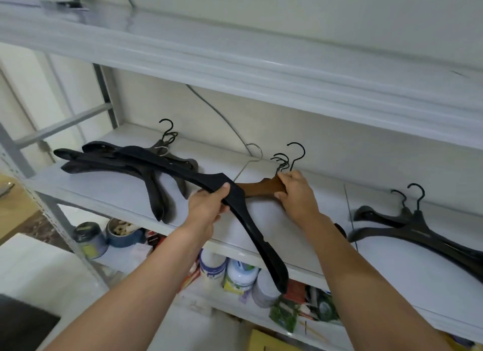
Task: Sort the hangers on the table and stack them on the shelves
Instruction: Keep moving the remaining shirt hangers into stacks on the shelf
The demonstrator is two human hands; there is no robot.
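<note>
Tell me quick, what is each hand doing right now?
Left hand: closed, gripping the black hanger near its middle.
Right hand: closed, holding the brown hanger at its neck.

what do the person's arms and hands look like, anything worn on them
No sleeves show: the left forearm and right forearm are bare to the frame edge. The left hand and right hand wear no gloves, and no ring, watch or bracelet shows.
</note>
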